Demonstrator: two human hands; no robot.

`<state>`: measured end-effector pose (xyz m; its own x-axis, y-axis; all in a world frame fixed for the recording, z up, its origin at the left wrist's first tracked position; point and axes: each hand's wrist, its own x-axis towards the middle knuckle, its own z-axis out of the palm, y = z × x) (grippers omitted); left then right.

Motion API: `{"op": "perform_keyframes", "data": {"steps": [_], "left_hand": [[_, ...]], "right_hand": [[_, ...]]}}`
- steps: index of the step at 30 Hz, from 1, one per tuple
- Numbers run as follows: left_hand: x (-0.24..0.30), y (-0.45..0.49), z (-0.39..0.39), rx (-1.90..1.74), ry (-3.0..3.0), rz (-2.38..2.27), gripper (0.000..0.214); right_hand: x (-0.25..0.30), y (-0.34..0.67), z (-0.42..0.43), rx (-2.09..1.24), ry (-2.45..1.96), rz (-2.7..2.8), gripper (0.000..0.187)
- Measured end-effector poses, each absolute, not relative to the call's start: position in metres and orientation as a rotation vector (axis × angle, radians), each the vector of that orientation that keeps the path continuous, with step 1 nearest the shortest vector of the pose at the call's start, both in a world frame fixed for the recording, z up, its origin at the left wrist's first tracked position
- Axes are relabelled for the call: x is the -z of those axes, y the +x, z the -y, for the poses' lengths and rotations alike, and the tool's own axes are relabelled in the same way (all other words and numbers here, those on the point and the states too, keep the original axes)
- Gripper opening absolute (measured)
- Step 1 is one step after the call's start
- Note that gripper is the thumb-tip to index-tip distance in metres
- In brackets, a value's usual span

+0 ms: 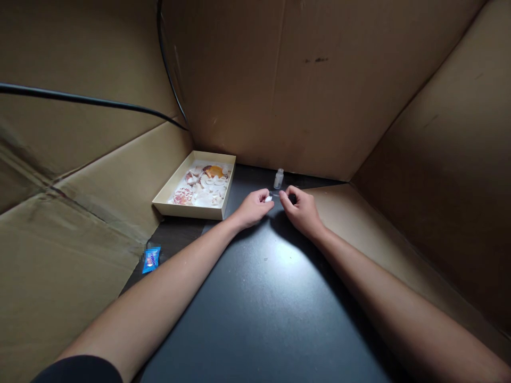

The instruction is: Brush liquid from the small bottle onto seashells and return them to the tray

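Observation:
My left hand [253, 206] rests on the black table [255, 298] with its fingers pinched on a small white shell [268, 199]. My right hand [300, 208] lies just to its right, fingers curled and pinched near a small dark thing that I cannot make out. The fingertips of both hands nearly meet. A small clear bottle [278, 178] stands upright just beyond them. A shallow cream tray [190, 209] holding several shells sits to the left of my left hand.
Cardboard walls [319, 85] enclose the table at the back and both sides. A black cable [91, 99] runs across the left wall. A small blue wrapped packet [151, 259] lies at the table's left edge.

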<state>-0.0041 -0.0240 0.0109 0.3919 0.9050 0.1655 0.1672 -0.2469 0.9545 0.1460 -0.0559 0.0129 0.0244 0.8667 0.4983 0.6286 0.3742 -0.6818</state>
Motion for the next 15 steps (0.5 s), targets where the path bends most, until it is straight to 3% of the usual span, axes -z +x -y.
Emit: {"op": "perform_keyframes", "data": {"steps": [15], "left_hand": [[-0.0115, -0.0034, 0.0247, -0.976, 1.642, -0.962, 0.020]], "right_hand": [[-0.0143, 0.1435, 0.0587, -0.275, -1.296, 1.774, 0.030]]}}
